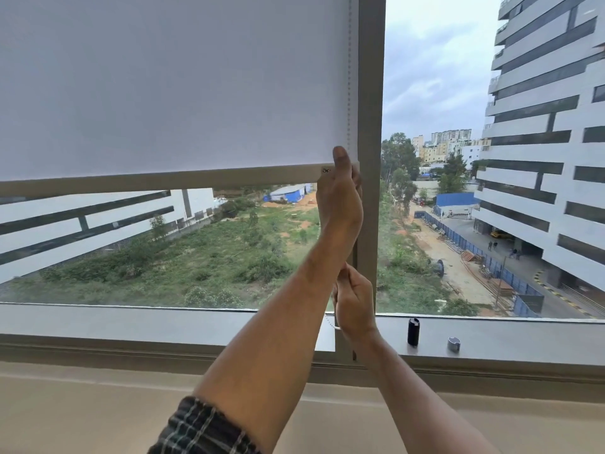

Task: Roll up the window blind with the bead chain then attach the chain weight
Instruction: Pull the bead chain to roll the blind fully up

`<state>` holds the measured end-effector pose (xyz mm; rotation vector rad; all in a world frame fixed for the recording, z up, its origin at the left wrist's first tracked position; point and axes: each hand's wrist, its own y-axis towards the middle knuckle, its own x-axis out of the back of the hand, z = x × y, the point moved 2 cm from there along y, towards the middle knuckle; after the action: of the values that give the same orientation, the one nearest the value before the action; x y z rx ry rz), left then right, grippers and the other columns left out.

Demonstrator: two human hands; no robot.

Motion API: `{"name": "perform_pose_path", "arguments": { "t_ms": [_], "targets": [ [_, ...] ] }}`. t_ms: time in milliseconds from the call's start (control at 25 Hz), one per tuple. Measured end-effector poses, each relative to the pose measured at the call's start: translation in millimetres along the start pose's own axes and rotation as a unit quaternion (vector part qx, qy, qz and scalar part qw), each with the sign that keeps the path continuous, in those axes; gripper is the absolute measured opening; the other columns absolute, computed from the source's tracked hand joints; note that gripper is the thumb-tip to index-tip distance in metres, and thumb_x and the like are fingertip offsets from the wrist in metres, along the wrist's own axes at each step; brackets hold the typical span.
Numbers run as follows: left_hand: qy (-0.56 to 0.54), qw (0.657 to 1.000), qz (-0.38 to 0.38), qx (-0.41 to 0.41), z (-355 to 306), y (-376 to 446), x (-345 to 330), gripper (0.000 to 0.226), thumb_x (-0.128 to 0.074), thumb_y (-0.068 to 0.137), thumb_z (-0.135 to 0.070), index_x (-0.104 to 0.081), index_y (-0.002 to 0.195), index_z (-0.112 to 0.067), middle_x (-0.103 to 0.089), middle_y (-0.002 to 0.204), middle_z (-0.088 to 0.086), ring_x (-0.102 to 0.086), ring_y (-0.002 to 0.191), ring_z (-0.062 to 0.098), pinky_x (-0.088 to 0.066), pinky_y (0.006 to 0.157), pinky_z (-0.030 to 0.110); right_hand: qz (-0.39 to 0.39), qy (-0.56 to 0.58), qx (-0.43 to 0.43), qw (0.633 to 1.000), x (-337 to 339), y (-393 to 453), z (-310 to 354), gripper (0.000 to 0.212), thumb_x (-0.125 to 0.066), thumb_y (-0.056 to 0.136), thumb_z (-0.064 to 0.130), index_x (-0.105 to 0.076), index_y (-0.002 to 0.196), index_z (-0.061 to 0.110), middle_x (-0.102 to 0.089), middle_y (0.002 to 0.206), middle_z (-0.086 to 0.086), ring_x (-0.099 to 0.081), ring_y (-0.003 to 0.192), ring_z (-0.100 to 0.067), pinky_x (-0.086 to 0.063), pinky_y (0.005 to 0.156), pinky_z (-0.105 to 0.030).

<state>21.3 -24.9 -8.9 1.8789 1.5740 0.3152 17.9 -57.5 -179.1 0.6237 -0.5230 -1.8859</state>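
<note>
i'm mid roll-up: left hand pinches the bead chain by the blind's bottom corner, right hand closed on it lower. next, pull again; weight pieces wait on the sill.

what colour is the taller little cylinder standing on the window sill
Black, with a small pale patch on top. The cylinder shows in the head view, right of the hands.

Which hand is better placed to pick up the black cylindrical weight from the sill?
The right hand: it is low, near the black cylindrical weight, while the left hand is raised at the white blind's bottom rail.
</note>
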Motion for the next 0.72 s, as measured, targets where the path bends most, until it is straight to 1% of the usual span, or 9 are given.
{"name": "perform_pose_path", "arguments": {
  "t_ms": [80, 160, 240, 280, 360, 480, 600, 640, 720],
  "targets": [
    [0.04, 0.998, -0.03, -0.031, 7, -6, 2, 0.072, -0.037, 0.11, -0.048, -0.034, 0.042, -0.024, -0.028, 0.042, -0.009, -0.023, 0.043, 0.016, -0.022, 0.053, 0.037, 0.007, 0.005, -0.026, 1.0, 3, 0, -8, 0.048, -0.046, 0.101, 0.032, -0.041, 0.074, -0.007, -0.029, 0.058, -0.005, -0.022, 0.051, -0.012, -0.016, 0.05, -0.037],
    [0.069, 0.995, -0.039, -0.063, 14, -12, 5, 0.066, -0.04, 0.106, -0.051, -0.032, 0.046, -0.025, -0.027, 0.043, -0.005, -0.022, 0.043, 0.017, -0.022, 0.05, 0.036, 0.007, 0.014, -0.055, 0.998, 7, 1, -11, 0.05, -0.045, 0.102, 0.041, -0.047, 0.075, -0.001, -0.033, 0.058, -0.006, -0.026, 0.053, -0.015, -0.019, 0.052, -0.037],
    [0.092, 0.992, -0.048, -0.077, 22, -19, 7, 0.067, -0.04, 0.102, -0.057, -0.031, 0.044, -0.024, -0.027, 0.041, -0.011, -0.021, 0.039, 0.014, -0.019, 0.046, 0.028, -0.021, 0.009, -0.057, 0.998, 12, 3, -10, 0.058, -0.041, 0.102, 0.057, -0.064, 0.08, 0.008, -0.052, 0.062, -0.006, -0.048, 0.058, -0.015, -0.038, 0.055, -0.036],
    [0.098, 0.991, -0.049, -0.08, 28, -23, 8, 0.068, -0.04, 0.102, -0.057, -0.032, 0.043, -0.024, -0.026, 0.039, -0.012, -0.02, 0.037, 0.01, -0.016, 0.044, 0.024, -0.052, 0.003, -0.04, 0.998, 16, 5, -5, 0.054, -0.037, 0.103, 0.058, -0.071, 0.085, 0.019, -0.063, 0.069, -0.005, -0.059, 0.067, -0.014, -0.047, 0.062, -0.035],
    [0.108, 0.99, -0.043, -0.081, 45, -32, 14, 0.069, -0.04, 0.104, -0.052, -0.037, 0.04, -0.026, -0.028, 0.034, -0.012, -0.02, 0.033, 0.004, -0.014, 0.039, 0.019, -0.125, 0.0, 0.012, 0.992, 24, 16, 11, 0.042, -0.037, 0.108, 0.045, -0.07, 0.087, 0.03, -0.061, 0.07, -0.001, -0.056, 0.067, -0.011, -0.045, 0.064, -0.035],
    [0.134, 0.989, -0.032, -0.057, 75, -46, 28, 0.07, -0.04, 0.106, -0.047, -0.041, 0.039, -0.027, -0.031, 0.033, -0.013, -0.024, 0.031, 0.004, -0.016, 0.037, 0.019, -0.167, 0.004, 0.068, 0.984, 28, 45, 54, 0.031, -0.045, 0.11, 0.028, -0.071, 0.093, 0.027, -0.059, 0.073, 0.001, -0.052, 0.062, -0.011, -0.042, 0.057, -0.027],
    [0.138, 0.99, -0.025, -0.018, 101, -69, 34, 0.068, -0.04, 0.105, -0.048, -0.034, 0.043, -0.022, -0.029, 0.038, -0.012, -0.022, 0.037, 0.008, -0.014, 0.042, 0.025, -0.105, 0.013, 0.072, 0.992, 13, 73, 97, 0.029, -0.048, 0.108, 0.032, -0.074, 0.099, 0.025, -0.067, 0.079, 0.004, -0.057, 0.064, -0.007, -0.046, 0.055, -0.017],
    [0.144, 0.989, -0.023, -0.009, 110, -77, 34, 0.067, -0.042, 0.106, -0.043, -0.031, 0.045, -0.018, -0.029, 0.041, -0.011, -0.022, 0.04, 0.012, -0.014, 0.044, 0.028, -0.073, 0.019, 0.059, 0.995, 5, 81, 106, 0.031, -0.047, 0.108, 0.035, -0.075, 0.1, 0.024, -0.067, 0.078, 0.004, -0.057, 0.062, -0.007, -0.046, 0.053, -0.016],
    [0.136, 0.991, -0.02, 0.011, 124, -89, 31, 0.061, -0.05, 0.106, -0.016, -0.031, 0.048, -0.011, -0.029, 0.044, 0.001, -0.024, 0.045, 0.015, -0.018, 0.046, 0.037, -0.033, 0.021, 0.03, 0.999, -11, 88, 116, 0.039, -0.043, 0.109, 0.04, -0.075, 0.095, 0.022, -0.06, 0.068, 0.004, -0.048, 0.052, -0.008, -0.039, 0.046, -0.019]
  ]
}}
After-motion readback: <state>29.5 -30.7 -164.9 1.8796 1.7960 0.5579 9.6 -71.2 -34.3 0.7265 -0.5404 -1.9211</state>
